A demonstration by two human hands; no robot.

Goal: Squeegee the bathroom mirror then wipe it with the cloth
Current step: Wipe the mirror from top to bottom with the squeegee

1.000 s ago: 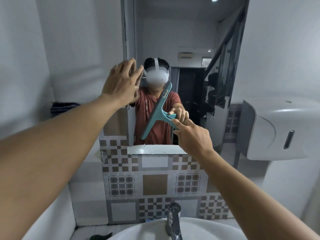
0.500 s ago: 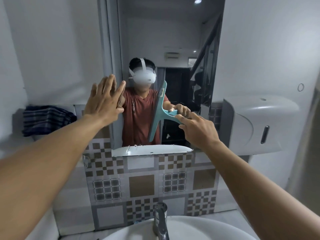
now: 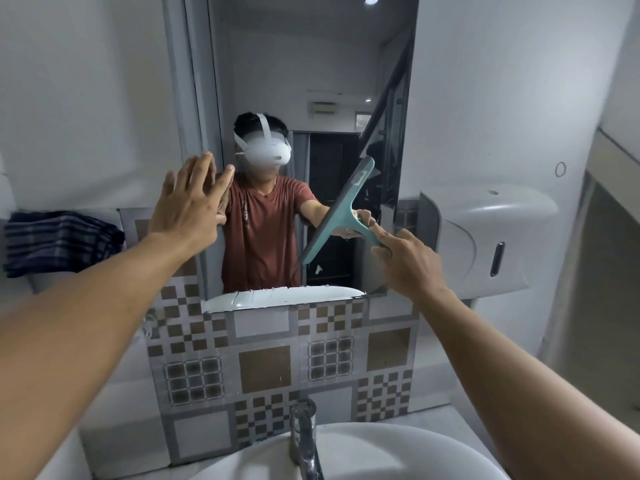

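Since a moment ago, the squeegee has slid right across the mirror and tilted, its top now leaning right. Its teal blade lies against the glass in the lower right part of the mirror. The right hand is closed around the handle, forefinger stretched along it. The left hand presses flat by the mirror's left edge, fingers spread. A striped cloth sits on a ledge at far left. A tap and basin lie nearest.

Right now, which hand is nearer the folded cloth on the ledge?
Left. The left hand is flat against the mirror, just right of the cloth; the right hand holds the squeegee farther right.
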